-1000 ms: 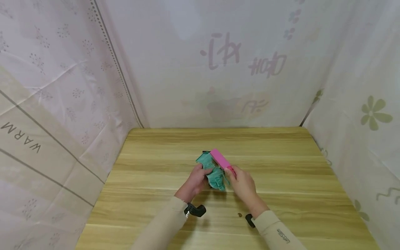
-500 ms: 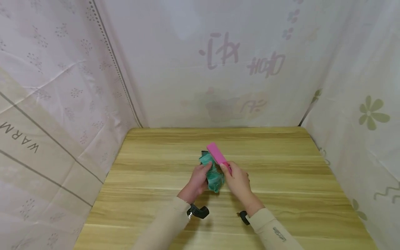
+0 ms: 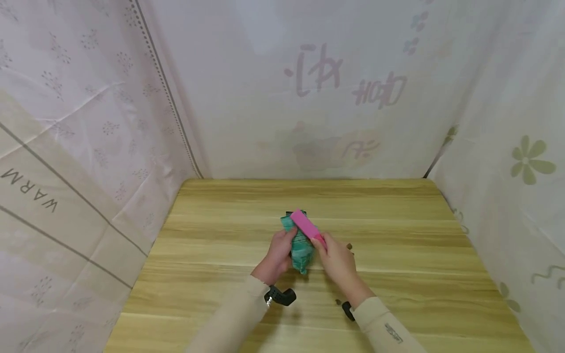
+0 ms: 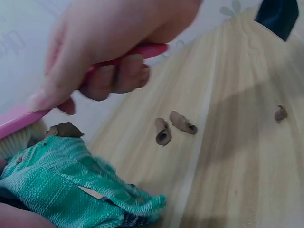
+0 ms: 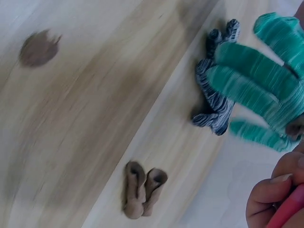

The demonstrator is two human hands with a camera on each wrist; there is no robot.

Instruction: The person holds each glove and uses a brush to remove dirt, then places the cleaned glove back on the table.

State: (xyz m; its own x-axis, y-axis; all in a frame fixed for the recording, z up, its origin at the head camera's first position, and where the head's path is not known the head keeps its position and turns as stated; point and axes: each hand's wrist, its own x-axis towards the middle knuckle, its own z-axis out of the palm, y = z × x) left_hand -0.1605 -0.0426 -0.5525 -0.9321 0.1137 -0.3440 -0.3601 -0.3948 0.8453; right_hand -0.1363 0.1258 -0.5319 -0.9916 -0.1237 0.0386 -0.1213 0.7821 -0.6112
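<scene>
My left hand [image 3: 278, 252] holds a green knit glove [image 3: 303, 250] above the table, thumb on top of the cloth. My right hand [image 3: 339, 262] grips a pink brush [image 3: 304, 223] by its handle. In the left wrist view, the pale bristles [image 4: 21, 140] touch the green glove, beside a dark brown clay-like lump [image 4: 65, 129] stuck on it. Green glove fingers hang loose in the right wrist view. A black-and-white knit glove [image 5: 216, 99] shows beyond them; whether it touches the green one I cannot tell.
Two curled brown clay-like pieces [image 5: 135, 190] lie on the wooden table [image 3: 212, 235] to the right of the hands. A flatter brown piece [image 5: 39, 49] lies nearer the front. Patterned cloth [image 3: 247, 98] walls the table's back and sides.
The brush rose toward the far side, then came back down and slightly left over the green glove. The glove now hangs narrower and more upright. Both hands keep their grip.
</scene>
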